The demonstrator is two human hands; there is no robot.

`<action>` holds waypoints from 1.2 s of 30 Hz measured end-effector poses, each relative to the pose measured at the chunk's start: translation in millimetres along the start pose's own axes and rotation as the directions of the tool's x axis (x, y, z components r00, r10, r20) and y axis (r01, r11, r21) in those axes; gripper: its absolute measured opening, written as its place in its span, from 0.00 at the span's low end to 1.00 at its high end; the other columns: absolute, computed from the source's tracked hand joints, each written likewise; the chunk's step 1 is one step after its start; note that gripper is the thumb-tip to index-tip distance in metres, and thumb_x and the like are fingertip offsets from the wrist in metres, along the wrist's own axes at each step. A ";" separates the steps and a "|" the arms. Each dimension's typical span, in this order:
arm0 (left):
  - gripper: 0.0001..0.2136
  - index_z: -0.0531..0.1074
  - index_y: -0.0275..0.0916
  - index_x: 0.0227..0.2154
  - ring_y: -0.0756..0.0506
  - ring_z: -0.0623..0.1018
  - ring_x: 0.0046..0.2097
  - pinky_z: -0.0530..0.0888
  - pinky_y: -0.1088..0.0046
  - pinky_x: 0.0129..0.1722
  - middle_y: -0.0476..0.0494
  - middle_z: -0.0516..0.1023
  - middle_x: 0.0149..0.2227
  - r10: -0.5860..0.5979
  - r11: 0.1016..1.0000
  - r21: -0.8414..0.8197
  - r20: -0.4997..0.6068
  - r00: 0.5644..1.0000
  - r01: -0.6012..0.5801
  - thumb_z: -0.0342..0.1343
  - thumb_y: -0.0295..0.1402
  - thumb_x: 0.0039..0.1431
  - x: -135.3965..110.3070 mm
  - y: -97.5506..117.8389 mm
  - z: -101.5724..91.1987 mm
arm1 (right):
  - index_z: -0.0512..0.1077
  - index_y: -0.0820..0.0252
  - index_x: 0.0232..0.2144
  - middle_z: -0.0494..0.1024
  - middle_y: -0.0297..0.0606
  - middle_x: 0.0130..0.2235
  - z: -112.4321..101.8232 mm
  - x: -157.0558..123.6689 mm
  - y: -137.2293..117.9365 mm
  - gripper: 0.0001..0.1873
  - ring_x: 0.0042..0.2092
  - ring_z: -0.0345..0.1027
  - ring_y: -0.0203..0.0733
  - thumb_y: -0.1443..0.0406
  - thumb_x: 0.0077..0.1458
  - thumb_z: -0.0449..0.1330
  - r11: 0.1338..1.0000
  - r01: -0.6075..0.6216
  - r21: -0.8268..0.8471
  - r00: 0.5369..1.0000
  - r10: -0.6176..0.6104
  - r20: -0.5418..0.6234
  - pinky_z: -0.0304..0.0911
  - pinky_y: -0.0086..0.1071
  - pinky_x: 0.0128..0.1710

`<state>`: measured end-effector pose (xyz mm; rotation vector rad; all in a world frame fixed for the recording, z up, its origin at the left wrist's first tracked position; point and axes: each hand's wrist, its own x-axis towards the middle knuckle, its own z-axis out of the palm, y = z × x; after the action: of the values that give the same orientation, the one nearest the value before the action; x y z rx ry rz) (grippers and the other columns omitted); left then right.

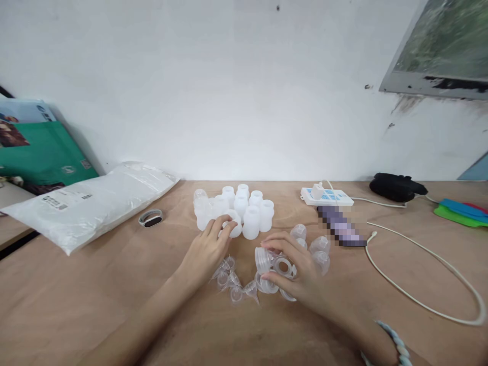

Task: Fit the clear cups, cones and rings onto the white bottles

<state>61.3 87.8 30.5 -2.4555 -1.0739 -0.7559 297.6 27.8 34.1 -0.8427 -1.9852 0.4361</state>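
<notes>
My left hand [213,239] has its fingers curled over a small white plastic bottle [235,226] at the near edge of a cluster of similar white bottles [251,223]. To the right, my right hand [292,262] grips a clear ridged screw ring [263,260] between thumb and fingers. Other clear rings [282,266] lie under and behind that hand, partly hidden by it. Between the hands, several clear soft teat-like pieces [236,293] are scattered on the table. Clear domed caps [320,245] stand beyond my right hand.
On the left are a white plastic mailing bag [102,203], a fitness band [151,218] and a green bag [49,152]. A power strip [327,196], a phone [341,226], a white cable [430,254] and a black pouch [396,187] lie to the right. A wall backs the wooden table [95,290].
</notes>
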 end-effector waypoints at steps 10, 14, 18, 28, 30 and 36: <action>0.16 0.65 0.33 0.54 0.35 0.75 0.45 0.75 0.58 0.42 0.31 0.74 0.51 0.055 0.993 0.105 -0.058 0.997 -0.049 0.52 0.28 0.64 -1.8 -1.1 0.5 | 0.68 0.53 0.52 0.74 0.44 0.49 -2.0 0.4 -0.6 0.20 0.51 0.71 0.49 0.62 0.58 0.65 1.000 -0.003 -0.028 1.000 0.002 -0.006 0.70 0.41 0.47; 0.12 0.69 0.35 0.48 0.36 0.75 0.45 0.74 0.59 0.41 0.35 0.78 0.47 0.083 0.996 0.028 -0.017 0.996 -0.082 0.52 0.26 0.62 -2.8 -3.1 2.8 | 0.69 0.53 0.52 0.75 0.43 0.48 -2.3 0.8 -0.6 0.20 0.50 0.71 0.49 0.62 0.58 0.65 1.000 -0.001 -0.024 1.000 0.000 -0.026 0.71 0.41 0.47; 0.12 0.69 0.36 0.47 0.36 0.75 0.44 0.73 0.59 0.41 0.36 0.78 0.45 0.064 0.994 -0.080 -0.087 0.994 -0.071 0.53 0.29 0.60 -1.5 1.6 -6.0 | 0.68 0.52 0.52 0.75 0.43 0.48 -2.5 0.6 0.2 0.20 0.50 0.71 0.49 0.62 0.58 0.65 1.000 0.008 -0.019 1.000 -0.009 -0.021 0.70 0.41 0.48; 0.20 0.60 0.40 0.54 0.40 0.74 0.54 0.73 0.59 0.52 0.37 0.73 0.51 -0.056 0.860 -0.506 -0.225 0.973 -0.068 0.53 0.23 0.60 0.5 19.8 -30.8 | 0.69 0.54 0.52 0.78 0.42 0.48 -1.2 -2.9 -0.2 0.19 0.48 0.74 0.48 0.61 0.59 0.64 0.998 -0.054 -0.017 0.997 0.053 -0.049 0.71 0.41 0.47; 0.23 0.58 0.42 0.56 0.39 0.74 0.54 0.72 0.58 0.52 0.38 0.74 0.50 -0.052 0.845 -0.528 -0.238 0.970 -0.084 0.55 0.24 0.59 -0.4 21.2 -30.6 | 0.69 0.54 0.52 0.78 0.43 0.49 -1.4 -2.7 -0.4 0.19 0.49 0.74 0.48 0.61 0.59 0.64 0.998 -0.049 -0.026 0.997 0.047 -0.062 0.72 0.41 0.47; 0.21 0.56 0.43 0.60 0.40 0.75 0.49 0.70 0.62 0.49 0.40 0.76 0.51 0.033 0.889 -0.455 -0.037 0.999 -0.046 0.53 0.35 0.67 -4.8 18.5 -26.4 | 0.67 0.52 0.54 0.77 0.43 0.51 -3.6 -1.2 -3.4 0.20 0.53 0.72 0.49 0.63 0.60 0.63 0.998 -0.039 -0.039 0.995 0.035 -0.091 0.71 0.43 0.51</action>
<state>63.8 59.6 46.7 -2.8294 -0.9106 -1.1366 299.7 24.4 37.3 -0.9103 -1.9032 0.3739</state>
